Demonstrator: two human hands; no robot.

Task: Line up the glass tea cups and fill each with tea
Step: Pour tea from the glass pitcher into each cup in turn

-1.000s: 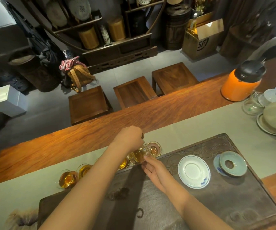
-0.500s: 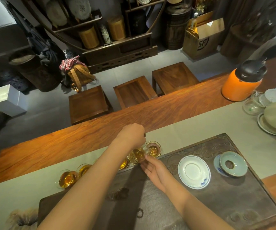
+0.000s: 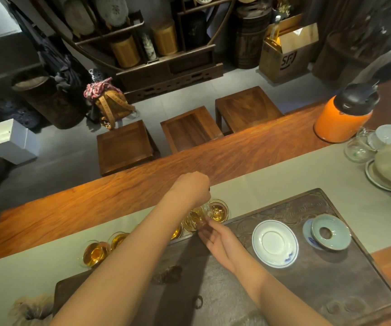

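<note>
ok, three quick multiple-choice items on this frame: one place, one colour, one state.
1. Where is the white round saucer?
A. on the dark carved tea tray
B. on a wooden stool
C. on the floor

2. What colour is the body of the black-lidded thermos jug?
A. green
B. orange
C. white

3. What is in the rightmost glass tea cup of the row?
A. nothing
B. amber tea
C. a spoon

Answers: 1 A, the saucer sits on the tray right of the right hand. 2 B, its body is orange. 3 B, amber liquid shows inside.
</note>
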